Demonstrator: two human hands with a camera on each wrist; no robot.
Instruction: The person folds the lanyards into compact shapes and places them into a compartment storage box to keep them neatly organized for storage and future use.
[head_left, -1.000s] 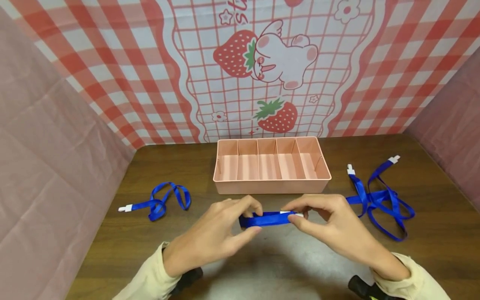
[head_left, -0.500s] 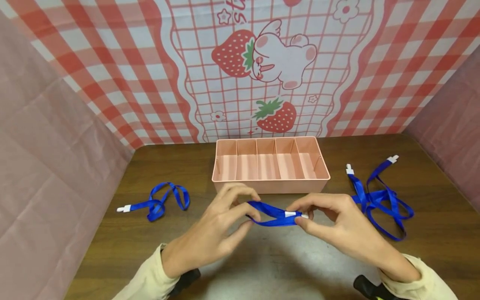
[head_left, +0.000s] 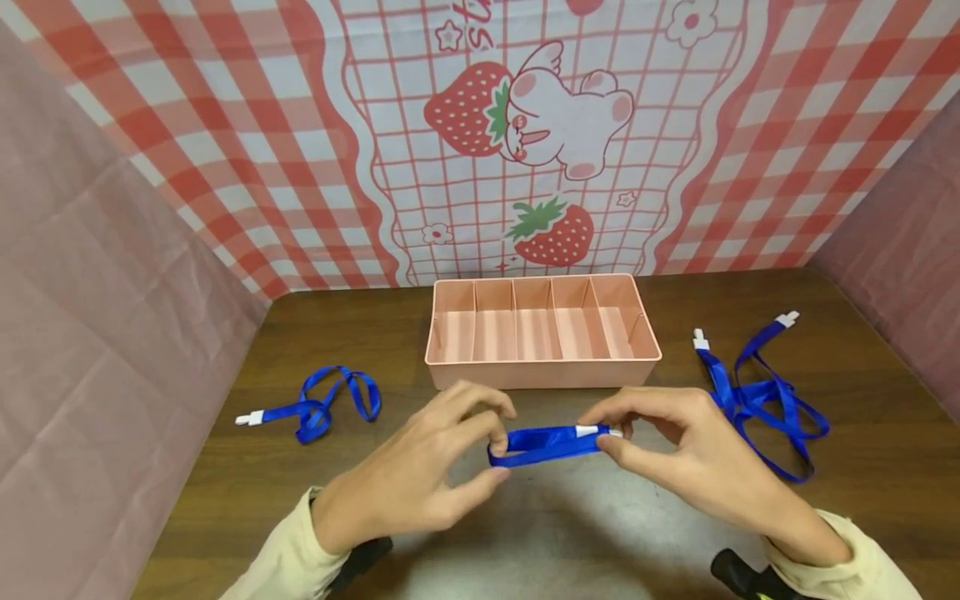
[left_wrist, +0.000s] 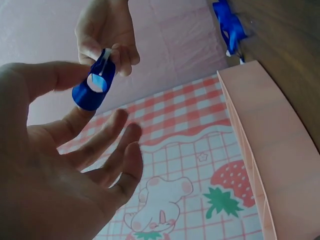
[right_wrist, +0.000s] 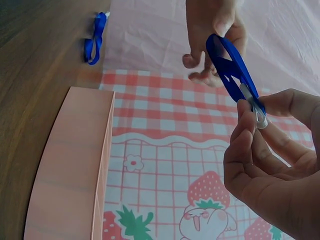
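Observation:
A blue lanyard (head_left: 551, 447), folded into a short flat loop, is held above the table between both hands. My right hand (head_left: 675, 458) pinches its right end by the white clip (right_wrist: 254, 105), with thumb and fingertips. At the other end, my left hand (head_left: 420, 467) holds the bend between thumb and index finger (head_left: 487, 429). The left hand's other fingers (left_wrist: 107, 145) are spread away from the band. Another blue lanyard (head_left: 318, 408) with a white clip lies loosely looped on the left. Tangled blue lanyard (head_left: 772, 400) with two white clips lies on the right.
Behind the hands stands a pink divided box (head_left: 543, 373) with several bare compartments. The wooden table (head_left: 375, 333) ends at a checked strawberry cloth (head_left: 300, 167) at the back, with pink cloth (head_left: 112, 292) along the left side.
The lanyard loop opened wider half a second ago and is now narrower. Its left end has come down slightly with my left hand. My right hand has shifted a little to the right.

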